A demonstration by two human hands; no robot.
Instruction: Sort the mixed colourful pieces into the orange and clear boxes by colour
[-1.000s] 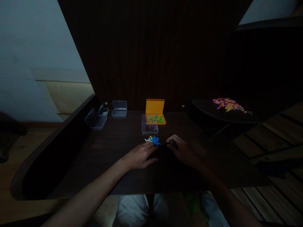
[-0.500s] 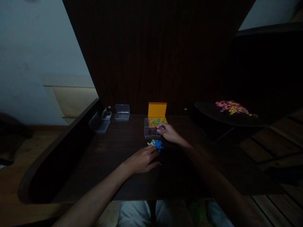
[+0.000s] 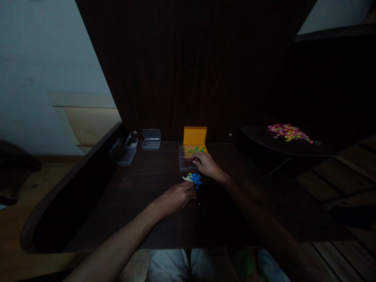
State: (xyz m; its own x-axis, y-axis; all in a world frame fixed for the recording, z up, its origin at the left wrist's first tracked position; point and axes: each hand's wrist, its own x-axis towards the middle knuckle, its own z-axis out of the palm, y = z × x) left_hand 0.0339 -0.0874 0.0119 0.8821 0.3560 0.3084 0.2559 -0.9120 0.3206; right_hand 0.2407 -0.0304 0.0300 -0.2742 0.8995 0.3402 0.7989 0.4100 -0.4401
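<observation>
My left hand (image 3: pixel 179 196) rests on the dark table at the near side of a small pile of blue, yellow and pale pieces (image 3: pixel 196 178). Its thumb and fingers are drawn together at the pile's edge; whatever is between them is too small to make out. Over a clear plastic box (image 3: pixel 185 168) holding dark brown pieces, my right hand (image 3: pixel 206 164) is closed, fingertips bent down at the right side of the box. I cannot tell what it pinches. Just behind stands an orange box (image 3: pixel 195 135), lid raised, with green pieces inside.
Clear boxes with raised lids stand at the back left: one box (image 3: pixel 151 145) by the back panel and another (image 3: pixel 127 156) by the side board (image 3: pixel 73 188). A heap of pink and yellow pieces (image 3: pixel 289 132) lies on a curved shelf (image 3: pixel 255 137) to the right.
My left thumb has drawn in towards the fingers. My right fingertips have shifted slightly left over the clear box, and the dark bit seen at them before no longer shows.
</observation>
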